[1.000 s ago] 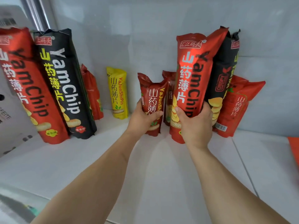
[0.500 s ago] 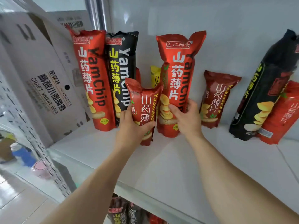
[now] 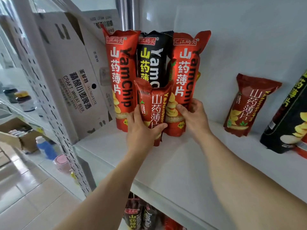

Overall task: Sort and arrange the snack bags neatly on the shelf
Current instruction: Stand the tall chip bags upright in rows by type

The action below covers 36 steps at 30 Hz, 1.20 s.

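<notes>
My left hand [image 3: 142,130] grips a small dark red snack bag [image 3: 153,103] in front of the tall bags. My right hand [image 3: 193,118] holds a tall red YamChip bag [image 3: 186,67] near its bottom, upright against a tall black YamChip bag [image 3: 152,55]. Another tall red YamChip bag [image 3: 121,72] stands at the left of the black one. All rest on the white shelf [image 3: 174,163]. A second small dark red bag [image 3: 247,103] leans on the back wall to the right, apart from my hands.
A white cardboard beer box [image 3: 71,80] stands at the shelf's left end, touching the red bag. A black bag [image 3: 289,127] lies at the right edge. More bags [image 3: 141,214] show on the lower shelf. The perforated shelf post [image 3: 54,127] runs down left.
Both hands carried their bags leftward. The tall red bag now stands against the black bag, hiding the yellow bag behind it, and the small bag sits in front of the black one.
</notes>
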Available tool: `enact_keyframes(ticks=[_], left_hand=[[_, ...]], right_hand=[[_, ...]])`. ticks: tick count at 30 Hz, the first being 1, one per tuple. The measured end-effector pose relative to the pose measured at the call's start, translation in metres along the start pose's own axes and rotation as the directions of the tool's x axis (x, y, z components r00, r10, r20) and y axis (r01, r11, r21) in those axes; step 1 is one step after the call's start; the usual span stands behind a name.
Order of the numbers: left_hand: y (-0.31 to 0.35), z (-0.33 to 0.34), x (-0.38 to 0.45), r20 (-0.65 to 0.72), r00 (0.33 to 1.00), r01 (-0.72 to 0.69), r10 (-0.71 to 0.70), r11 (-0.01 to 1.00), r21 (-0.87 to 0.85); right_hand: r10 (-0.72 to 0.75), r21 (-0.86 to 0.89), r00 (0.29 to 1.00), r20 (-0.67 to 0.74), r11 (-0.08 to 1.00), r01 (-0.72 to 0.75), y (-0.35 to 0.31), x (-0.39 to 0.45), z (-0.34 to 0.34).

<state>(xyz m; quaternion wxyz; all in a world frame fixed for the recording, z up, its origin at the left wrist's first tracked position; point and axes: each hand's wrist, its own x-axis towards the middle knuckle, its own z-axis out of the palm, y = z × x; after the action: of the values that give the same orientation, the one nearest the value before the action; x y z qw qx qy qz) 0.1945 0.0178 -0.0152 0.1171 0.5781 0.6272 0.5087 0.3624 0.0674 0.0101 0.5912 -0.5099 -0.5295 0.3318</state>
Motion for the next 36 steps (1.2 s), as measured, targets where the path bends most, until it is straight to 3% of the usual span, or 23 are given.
enact_keyframes(ticks=[4,9,11,13,16,18,23,26,32,36], left_hand=[[0.008,0.008,-0.014,-0.173,0.978,-0.11,0.119,0.992,0.056],[0.04,0.028,-0.032,-0.397,0.786,-0.427,0.475,0.88,0.207],[0.058,0.041,-0.039,-0.373,0.724,-0.541,0.581,0.813,0.217],[0.076,0.058,-0.046,-0.254,0.752,-0.593,0.608,0.793,0.142],[0.103,0.088,-0.051,-0.031,0.859,-0.511,0.511,0.86,0.002],[0.117,0.111,-0.052,0.11,0.894,-0.431,0.434,0.901,-0.053],[0.14,0.171,-0.049,0.35,0.888,-0.289,0.298,0.954,-0.077],[0.151,0.198,-0.044,0.448,0.878,-0.092,0.166,0.979,-0.182],[0.163,0.234,-0.031,0.539,0.842,0.168,0.038,0.93,-0.328],[0.159,0.244,-0.026,0.573,0.819,0.209,0.008,0.927,-0.311]], right_hand=[[0.01,-0.041,1.0,0.007,0.999,-0.009,0.003,-0.006,-0.022],[-0.031,-0.111,0.995,-0.092,0.994,0.021,0.002,-0.016,-0.07],[-0.058,-0.157,0.986,-0.157,0.987,0.033,0.001,-0.019,-0.096],[-0.095,-0.211,0.969,-0.229,0.976,0.045,-0.001,-0.024,-0.121],[-0.18,-0.338,0.925,-0.335,0.939,0.061,-0.004,-0.032,-0.157],[-0.247,-0.417,0.885,-0.395,0.906,0.067,-0.005,-0.035,-0.178],[-0.437,-0.56,0.749,-0.498,0.822,0.107,-0.011,-0.031,-0.223],[-0.547,-0.621,0.668,-0.505,0.768,0.159,-0.023,-0.02,-0.242],[-0.48,-0.582,0.746,-0.462,0.799,0.154,-0.048,0.013,-0.262],[-0.377,-0.511,0.79,-0.483,0.854,0.096,-0.047,0.027,-0.268]])
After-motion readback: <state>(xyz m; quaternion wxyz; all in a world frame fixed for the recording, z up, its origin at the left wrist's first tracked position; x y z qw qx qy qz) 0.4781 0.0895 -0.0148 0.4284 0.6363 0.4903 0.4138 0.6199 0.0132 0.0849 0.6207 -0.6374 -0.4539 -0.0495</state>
